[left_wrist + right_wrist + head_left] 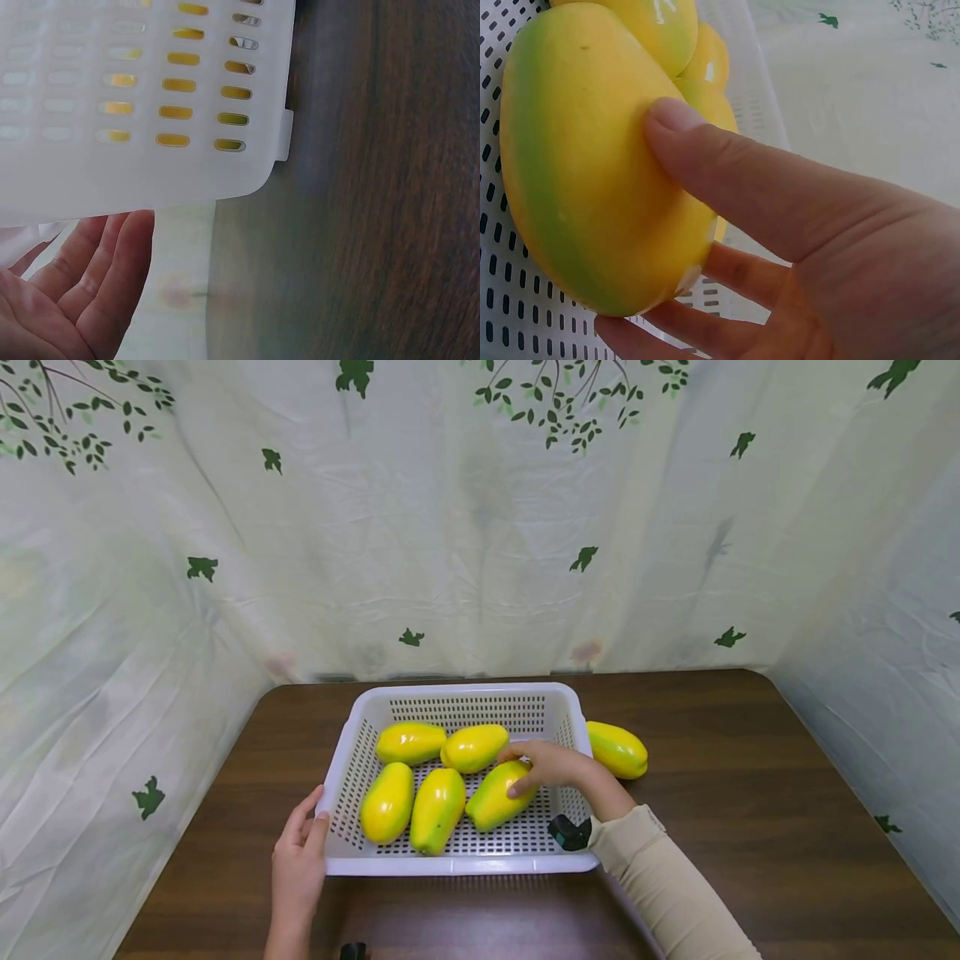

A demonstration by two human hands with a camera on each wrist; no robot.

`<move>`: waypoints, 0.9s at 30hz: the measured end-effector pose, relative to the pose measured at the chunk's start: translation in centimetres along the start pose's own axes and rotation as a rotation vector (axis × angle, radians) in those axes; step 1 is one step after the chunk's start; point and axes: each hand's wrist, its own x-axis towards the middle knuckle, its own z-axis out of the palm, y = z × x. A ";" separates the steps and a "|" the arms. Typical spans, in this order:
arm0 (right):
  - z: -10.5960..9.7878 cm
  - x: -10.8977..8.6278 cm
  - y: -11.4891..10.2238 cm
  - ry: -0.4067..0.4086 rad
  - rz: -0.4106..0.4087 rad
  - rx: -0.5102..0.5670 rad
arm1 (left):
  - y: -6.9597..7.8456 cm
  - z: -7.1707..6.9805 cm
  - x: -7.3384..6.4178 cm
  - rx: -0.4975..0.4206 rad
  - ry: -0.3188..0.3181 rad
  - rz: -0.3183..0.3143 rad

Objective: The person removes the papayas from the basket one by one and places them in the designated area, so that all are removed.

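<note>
A white slotted plastic basket (465, 866) stands on the table with several yellow-green papayas in it, in a back and a front row. My left hand (298, 852) holds the basket's left rim; in the left wrist view its fingers (112, 262) reach up to the rim from outside. Inside the basket, my right hand (551, 766) grips the front-right papaya (497, 797), thumb on one side and fingers round the other. The right wrist view shows this papaya (592, 165) close up, low over the slotted bottom. Another papaya (618, 750) lies outside, against the basket's right side.
The brown wooden table (750, 827) extends on both sides of the basket. A pale curtain (465, 527) with green leaf prints hangs behind and along the sides. A small black device (570, 832) sits at the right wrist, and another black piece (352, 951) shows at the bottom edge.
</note>
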 end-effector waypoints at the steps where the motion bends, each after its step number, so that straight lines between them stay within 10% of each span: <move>1: 0.0 0.0 0.0 0.003 -0.005 0.002 | 0.0 0.0 0.0 -0.001 0.000 0.006; 27: -1.1 -1.5 -1.3 0.292 -0.072 0.056 | 0.1 0.0 0.0 0.016 0.003 0.002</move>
